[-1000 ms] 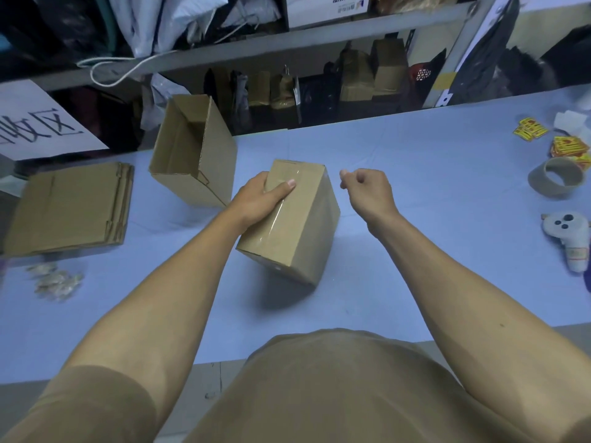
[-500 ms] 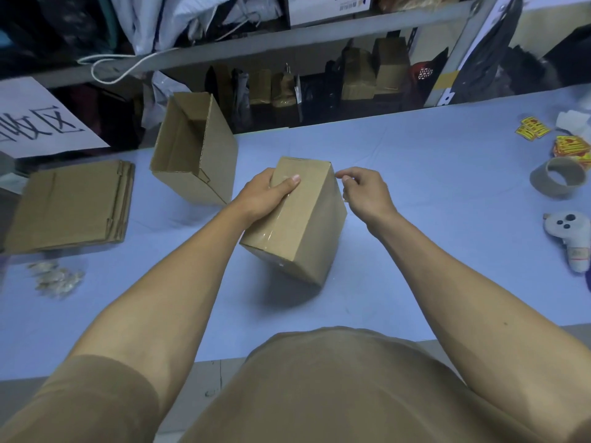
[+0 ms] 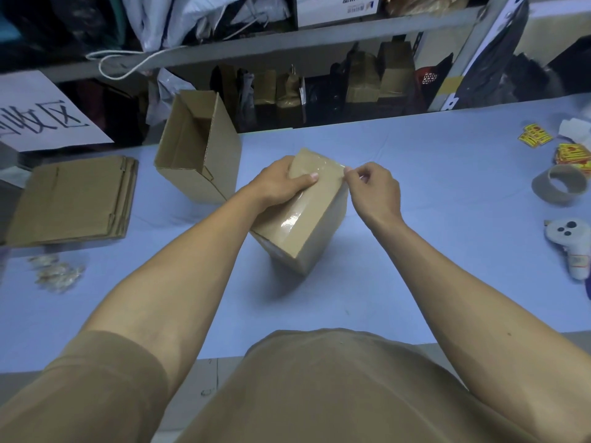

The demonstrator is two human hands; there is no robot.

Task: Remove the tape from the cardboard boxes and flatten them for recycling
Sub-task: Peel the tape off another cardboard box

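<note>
A small sealed cardboard box (image 3: 308, 225) stands tilted on one corner in the middle of the blue table (image 3: 431, 174). Clear tape (image 3: 316, 169) runs along its upper face and shines in the light. My left hand (image 3: 283, 183) grips the box's top left side, thumb laid across the taped face. At the box's upper right edge, my right hand (image 3: 372, 188) pinches the end of the tape between thumb and forefinger.
An open empty box (image 3: 198, 155) lies tilted behind left. A stack of flattened cardboard (image 3: 70, 199) sits at far left, with crumpled tape scraps (image 3: 56, 273) in front. A tape roll core (image 3: 561, 185), stickers (image 3: 537, 139) and a white controller (image 3: 571, 244) lie at right.
My right hand moved left from free air to the box's upper right edge and pinched the tape end. My left hand tilted the box a little more.
</note>
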